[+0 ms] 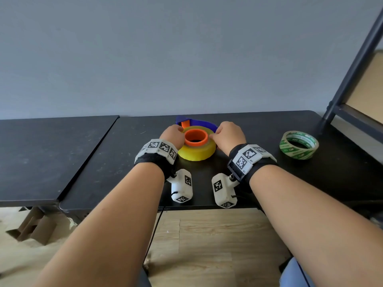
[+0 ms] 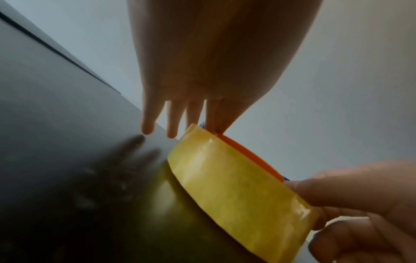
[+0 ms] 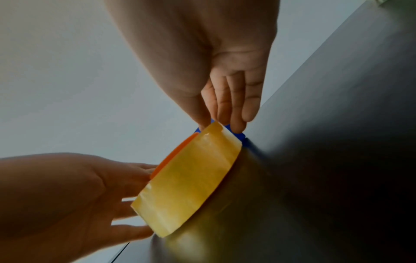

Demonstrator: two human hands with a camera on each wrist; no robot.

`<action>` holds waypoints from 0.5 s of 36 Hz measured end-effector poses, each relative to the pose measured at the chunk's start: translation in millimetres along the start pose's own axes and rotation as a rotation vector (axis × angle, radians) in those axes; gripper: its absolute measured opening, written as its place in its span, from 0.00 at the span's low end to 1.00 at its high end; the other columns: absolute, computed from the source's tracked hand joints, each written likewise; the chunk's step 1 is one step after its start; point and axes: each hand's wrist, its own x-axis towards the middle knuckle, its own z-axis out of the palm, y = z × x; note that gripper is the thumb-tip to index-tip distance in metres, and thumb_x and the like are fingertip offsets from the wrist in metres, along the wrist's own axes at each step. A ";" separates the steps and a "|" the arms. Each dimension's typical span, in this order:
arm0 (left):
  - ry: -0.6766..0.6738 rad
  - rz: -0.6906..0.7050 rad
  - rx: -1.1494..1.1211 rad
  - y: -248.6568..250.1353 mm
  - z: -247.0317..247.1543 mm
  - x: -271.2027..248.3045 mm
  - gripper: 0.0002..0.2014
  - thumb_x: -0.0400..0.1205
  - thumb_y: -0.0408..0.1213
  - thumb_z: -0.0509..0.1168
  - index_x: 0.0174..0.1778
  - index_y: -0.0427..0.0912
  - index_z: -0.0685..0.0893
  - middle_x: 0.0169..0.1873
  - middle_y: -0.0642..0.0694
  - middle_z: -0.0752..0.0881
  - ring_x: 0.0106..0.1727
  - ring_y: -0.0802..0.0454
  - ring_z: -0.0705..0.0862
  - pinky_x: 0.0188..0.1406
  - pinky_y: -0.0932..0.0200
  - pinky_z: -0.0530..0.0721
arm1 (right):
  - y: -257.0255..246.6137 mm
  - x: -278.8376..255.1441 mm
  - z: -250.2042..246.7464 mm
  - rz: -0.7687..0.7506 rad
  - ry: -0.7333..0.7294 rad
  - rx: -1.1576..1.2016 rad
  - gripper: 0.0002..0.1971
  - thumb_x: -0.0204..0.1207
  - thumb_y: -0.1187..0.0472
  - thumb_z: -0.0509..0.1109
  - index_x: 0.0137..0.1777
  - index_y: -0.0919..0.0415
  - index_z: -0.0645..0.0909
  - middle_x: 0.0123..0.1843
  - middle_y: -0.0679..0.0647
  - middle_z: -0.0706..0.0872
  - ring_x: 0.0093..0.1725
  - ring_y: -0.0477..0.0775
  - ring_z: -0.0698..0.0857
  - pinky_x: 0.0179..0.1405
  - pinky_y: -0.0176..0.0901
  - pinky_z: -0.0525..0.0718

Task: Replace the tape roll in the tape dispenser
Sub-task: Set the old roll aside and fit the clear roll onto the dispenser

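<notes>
A yellow tape roll [image 1: 196,153] sits on the orange hub [image 1: 195,137] of the blue tape dispenser [image 1: 202,122], which lies flat on the black table [image 1: 124,162] near the wall. My left hand [image 1: 176,133] holds the roll's left edge, thumb and forefinger by the hub and outer fingers [image 2: 147,128] stretched towards the table. My right hand [image 1: 217,134] pinches the roll's right far edge, its fingers [image 3: 238,124] also touching the blue body [image 3: 241,137]. Both wrist views show the roll [image 2: 236,186] [image 3: 191,181] between the two hands.
A green printed tape roll [image 1: 298,145] lies flat on the table to the right. A dark shelf frame [image 1: 352,79] rises at the right end. A second black table [image 1: 41,152] adjoins on the left. Folded cardboard [image 1: 35,226] lies on the floor.
</notes>
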 end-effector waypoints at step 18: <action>0.015 -0.054 0.040 -12.3 -6.5 2.0 0.16 0.84 0.35 0.59 0.64 0.37 0.85 0.62 0.39 0.86 0.61 0.42 0.84 0.48 0.57 0.76 | -29.0 -17.4 -5.3 -0.270 -0.308 -0.089 0.23 0.69 0.47 0.77 0.65 0.46 0.82 0.67 0.58 0.78 0.68 0.59 0.76 0.65 0.54 0.80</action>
